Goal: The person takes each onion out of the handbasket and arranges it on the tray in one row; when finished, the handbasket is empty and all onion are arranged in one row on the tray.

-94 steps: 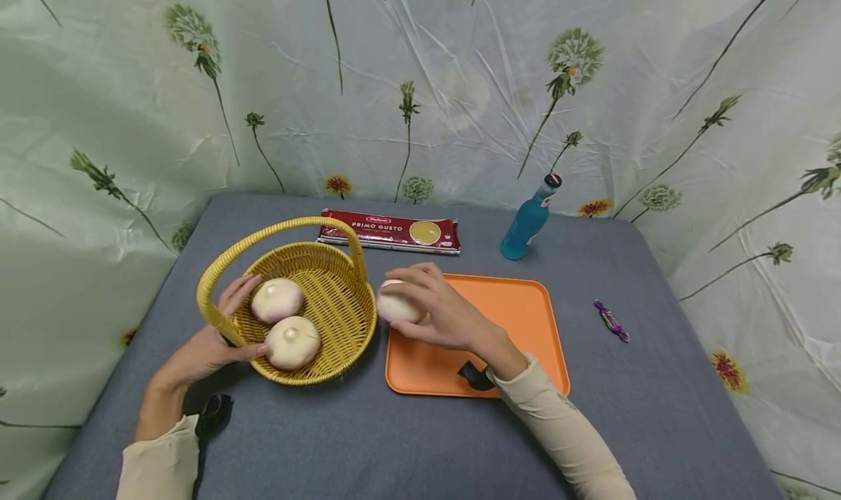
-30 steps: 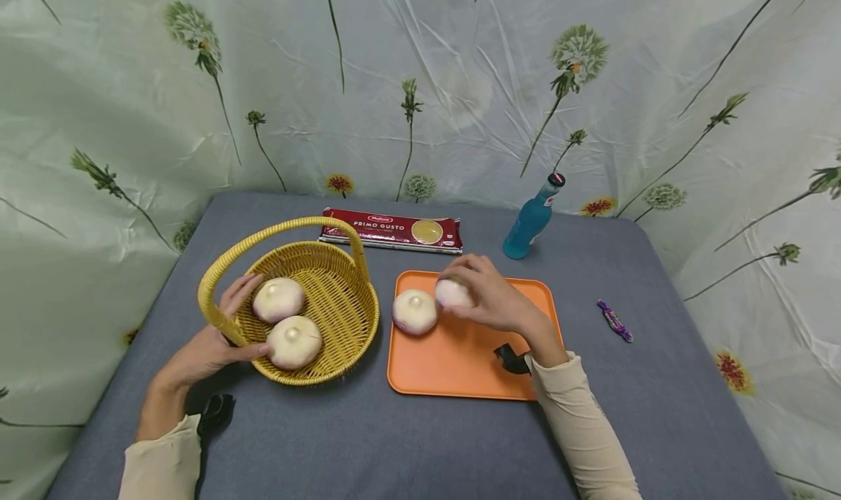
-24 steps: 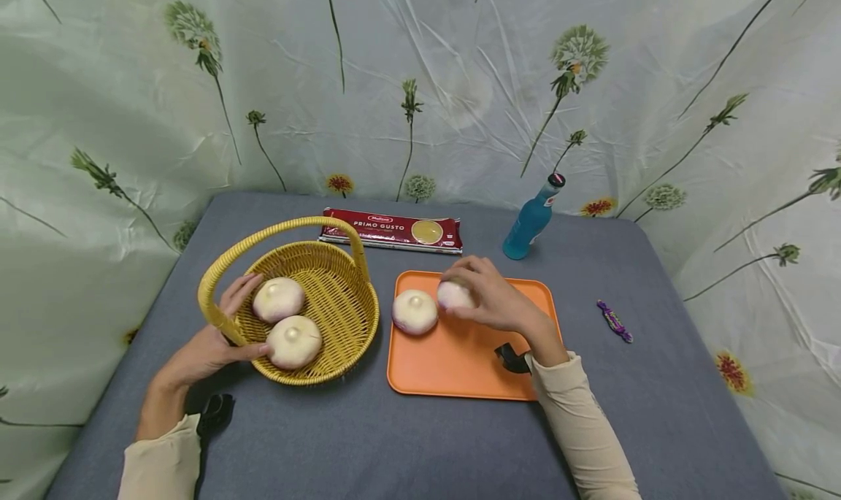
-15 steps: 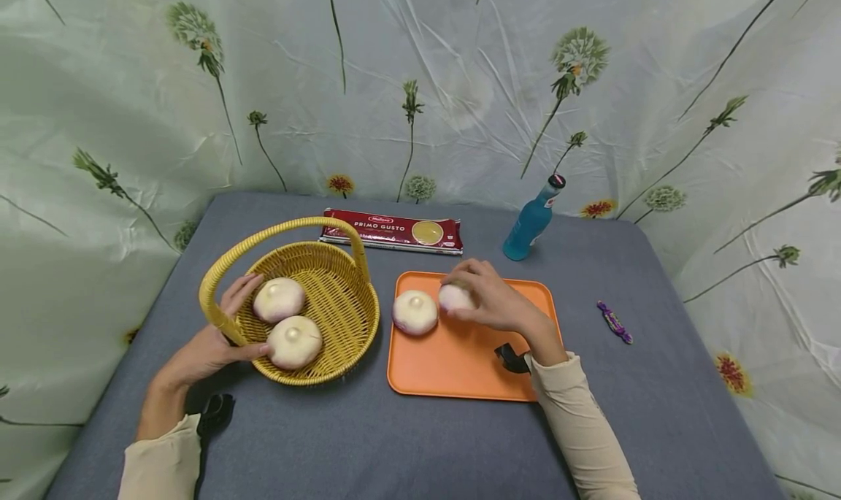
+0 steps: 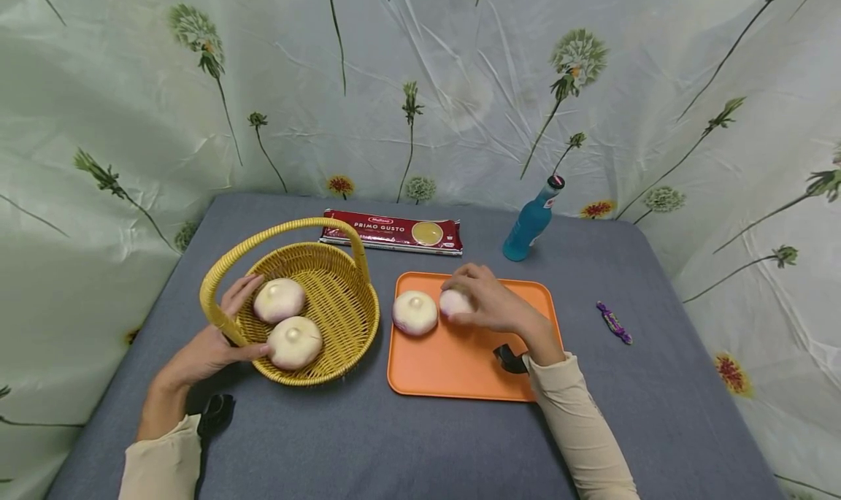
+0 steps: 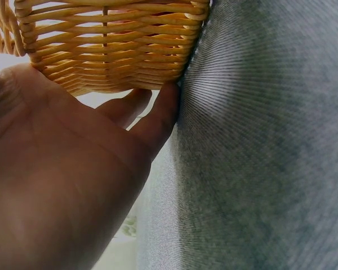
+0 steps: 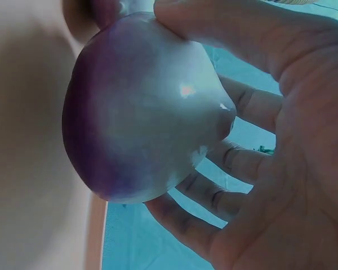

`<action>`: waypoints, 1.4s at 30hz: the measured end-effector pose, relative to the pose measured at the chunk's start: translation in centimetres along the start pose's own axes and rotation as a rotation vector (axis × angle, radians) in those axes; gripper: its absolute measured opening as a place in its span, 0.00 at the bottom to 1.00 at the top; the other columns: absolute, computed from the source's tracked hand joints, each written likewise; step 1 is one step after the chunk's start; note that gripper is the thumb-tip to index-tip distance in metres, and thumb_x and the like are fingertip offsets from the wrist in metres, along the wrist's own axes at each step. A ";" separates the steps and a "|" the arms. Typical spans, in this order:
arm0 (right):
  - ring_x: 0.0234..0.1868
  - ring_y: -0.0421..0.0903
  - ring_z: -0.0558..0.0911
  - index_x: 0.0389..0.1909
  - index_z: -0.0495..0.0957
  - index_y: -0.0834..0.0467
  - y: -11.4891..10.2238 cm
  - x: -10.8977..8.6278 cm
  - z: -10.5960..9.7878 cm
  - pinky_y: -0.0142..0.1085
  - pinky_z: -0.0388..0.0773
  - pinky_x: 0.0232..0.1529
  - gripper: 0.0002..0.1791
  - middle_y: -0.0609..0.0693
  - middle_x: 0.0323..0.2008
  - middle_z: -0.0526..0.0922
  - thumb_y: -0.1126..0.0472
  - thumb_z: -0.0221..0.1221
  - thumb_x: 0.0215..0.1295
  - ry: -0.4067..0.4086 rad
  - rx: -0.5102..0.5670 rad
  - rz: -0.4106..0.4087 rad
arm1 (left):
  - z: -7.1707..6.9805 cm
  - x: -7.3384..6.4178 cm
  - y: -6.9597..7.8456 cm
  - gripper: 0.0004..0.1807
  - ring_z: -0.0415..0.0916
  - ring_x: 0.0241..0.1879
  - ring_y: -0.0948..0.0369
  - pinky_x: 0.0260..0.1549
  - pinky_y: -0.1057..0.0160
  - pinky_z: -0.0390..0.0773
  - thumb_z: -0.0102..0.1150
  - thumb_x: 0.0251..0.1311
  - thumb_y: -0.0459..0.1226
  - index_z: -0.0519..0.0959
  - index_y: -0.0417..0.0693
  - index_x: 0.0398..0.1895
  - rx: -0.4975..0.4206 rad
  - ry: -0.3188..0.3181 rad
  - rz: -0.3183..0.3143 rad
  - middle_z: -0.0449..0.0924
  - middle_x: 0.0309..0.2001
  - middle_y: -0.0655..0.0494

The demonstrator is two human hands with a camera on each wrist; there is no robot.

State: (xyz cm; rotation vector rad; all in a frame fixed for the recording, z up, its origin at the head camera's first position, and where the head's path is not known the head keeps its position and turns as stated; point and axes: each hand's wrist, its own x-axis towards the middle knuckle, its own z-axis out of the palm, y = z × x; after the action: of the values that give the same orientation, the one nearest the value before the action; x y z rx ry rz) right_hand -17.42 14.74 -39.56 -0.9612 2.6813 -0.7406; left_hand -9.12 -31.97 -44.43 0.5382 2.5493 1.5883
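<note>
In the head view my left hand [image 5: 206, 350] holds the near left side of a yellow wicker basket [image 5: 338, 317], thumb over the rim. The left wrist view has its fingers against the woven wall [image 6: 118, 48], low by the tablecloth. Inside the basket lie two white-and-purple turnips, one farther back [image 5: 279, 300] and one nearer [image 5: 295, 343]. Over the orange tray [image 5: 434, 368] my right hand [image 5: 493, 304] grips another turnip [image 5: 455, 304], fingers and thumb around its sides, as the right wrist view confirms. One more turnip [image 5: 415, 312] sits on the tray just left of it.
Behind the basket and tray lies a red spaghetti pack [image 5: 394, 231]. A blue bottle [image 5: 529, 221] stands behind the tray's right part. To the right is a purple wrapped candy [image 5: 614, 322]. A flower-printed curtain [image 5: 460, 84] hangs along the table's back edge.
About three seconds ago my right hand held a turnip between basket and tray. It has moved right; a turnip now shows at the tray's left. The last second brings almost no movement.
</note>
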 end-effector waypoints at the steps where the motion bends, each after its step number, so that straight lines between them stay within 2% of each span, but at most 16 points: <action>1: 0.57 0.54 0.69 0.56 0.80 0.55 0.0 0.0 0.1 0.49 0.71 0.54 0.24 0.55 0.56 0.75 0.53 0.70 0.60 0.000 -0.005 -0.004 | 0.0 0.0 0.0 0.61 0.32 0.76 0.65 0.58 0.83 0.42 0.72 0.49 0.25 0.43 0.52 0.82 0.001 -0.002 0.004 0.31 0.79 0.46; 6: 0.56 0.54 0.69 0.57 0.79 0.55 0.2 0.1 0.3 0.48 0.71 0.54 0.25 0.55 0.56 0.75 0.54 0.70 0.60 -0.001 -0.013 -0.011 | 0.0 0.0 -0.1 0.61 0.31 0.76 0.62 0.59 0.82 0.41 0.72 0.49 0.24 0.42 0.52 0.82 -0.002 -0.003 0.004 0.31 0.79 0.46; 9: 0.57 0.54 0.69 0.58 0.79 0.55 0.2 0.1 0.3 0.48 0.72 0.54 0.25 0.56 0.56 0.75 0.54 0.70 0.60 -0.005 -0.005 -0.003 | 0.0 -0.1 0.0 0.61 0.30 0.77 0.57 0.68 0.70 0.38 0.71 0.50 0.25 0.42 0.54 0.82 -0.022 -0.005 -0.010 0.30 0.79 0.48; 11: 0.57 0.54 0.69 0.57 0.79 0.56 0.2 0.2 0.4 0.48 0.72 0.54 0.25 0.56 0.56 0.75 0.54 0.70 0.60 -0.006 -0.002 -0.001 | 0.0 -0.1 0.0 0.61 0.29 0.77 0.57 0.68 0.69 0.37 0.71 0.51 0.25 0.42 0.54 0.82 -0.027 -0.005 -0.016 0.30 0.79 0.48; 13: 0.57 0.54 0.69 0.57 0.79 0.56 0.2 0.2 0.4 0.48 0.72 0.54 0.25 0.56 0.56 0.75 0.54 0.70 0.59 -0.009 -0.001 -0.002 | 0.1 -0.1 0.0 0.61 0.30 0.77 0.59 0.68 0.70 0.38 0.71 0.51 0.25 0.43 0.54 0.82 -0.021 0.000 -0.019 0.30 0.79 0.49; 16: 0.57 0.54 0.69 0.56 0.80 0.56 0.2 0.2 0.4 0.48 0.71 0.54 0.25 0.56 0.56 0.75 0.55 0.71 0.59 -0.011 0.002 -0.005 | 0.1 -0.2 0.0 0.61 0.30 0.76 0.63 0.62 0.79 0.40 0.72 0.50 0.25 0.43 0.54 0.82 -0.009 0.003 -0.017 0.31 0.79 0.48; 19: 0.57 0.55 0.69 0.56 0.79 0.57 0.1 0.2 0.5 0.48 0.72 0.55 0.25 0.56 0.56 0.75 0.55 0.71 0.59 -0.014 0.003 0.000 | 0.1 -0.2 0.0 0.61 0.29 0.77 0.60 0.69 0.68 0.37 0.71 0.51 0.25 0.43 0.54 0.82 -0.021 -0.001 -0.019 0.30 0.79 0.48; 22: 0.57 0.54 0.68 0.56 0.79 0.56 0.1 0.2 0.5 0.48 0.71 0.55 0.25 0.56 0.56 0.74 0.55 0.71 0.59 -0.016 0.002 0.005 | 0.0 -0.1 0.0 0.61 0.28 0.77 0.57 0.71 0.56 0.34 0.71 0.51 0.25 0.42 0.54 0.82 -0.031 -0.004 -0.027 0.29 0.79 0.48; 26: 0.57 0.54 0.68 0.56 0.80 0.56 0.0 0.2 0.6 0.47 0.71 0.54 0.24 0.56 0.55 0.74 0.55 0.71 0.59 -0.021 0.005 0.011 | 0.0 -0.1 0.1 0.61 0.28 0.77 0.57 0.71 0.60 0.35 0.71 0.51 0.25 0.43 0.55 0.82 -0.026 0.001 -0.035 0.30 0.79 0.49; 33: 0.56 0.53 0.68 0.57 0.79 0.55 0.1 0.2 0.7 0.46 0.72 0.54 0.26 0.55 0.56 0.74 0.55 0.72 0.58 -0.037 0.008 0.023 | 0.0 0.0 0.1 0.61 0.27 0.77 0.54 0.71 0.46 0.32 0.71 0.51 0.25 0.42 0.53 0.82 -0.039 -0.003 -0.024 0.30 0.79 0.48; 38: 0.55 0.53 0.69 0.58 0.78 0.56 0.2 0.2 0.7 0.46 0.72 0.53 0.27 0.55 0.54 0.74 0.55 0.71 0.59 -0.051 -0.004 0.021 | 0.1 0.0 0.1 0.61 0.27 0.77 0.53 0.69 0.40 0.32 0.71 0.51 0.25 0.42 0.54 0.82 -0.048 -0.006 -0.031 0.29 0.79 0.48; 42: 0.55 0.53 0.69 0.56 0.79 0.56 0.1 0.2 0.7 0.46 0.72 0.53 0.25 0.55 0.53 0.75 0.56 0.72 0.58 -0.049 0.006 0.018 | 0.1 0.0 0.1 0.61 0.27 0.77 0.52 0.68 0.39 0.31 0.71 0.51 0.25 0.42 0.54 0.82 -0.047 -0.006 -0.031 0.29 0.79 0.48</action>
State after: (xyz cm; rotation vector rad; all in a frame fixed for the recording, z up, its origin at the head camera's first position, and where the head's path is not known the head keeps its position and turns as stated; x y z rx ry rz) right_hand -17.38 14.38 -40.23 -0.9400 2.6406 -0.7108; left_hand -9.05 -31.89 -44.41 0.4955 2.4969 1.6294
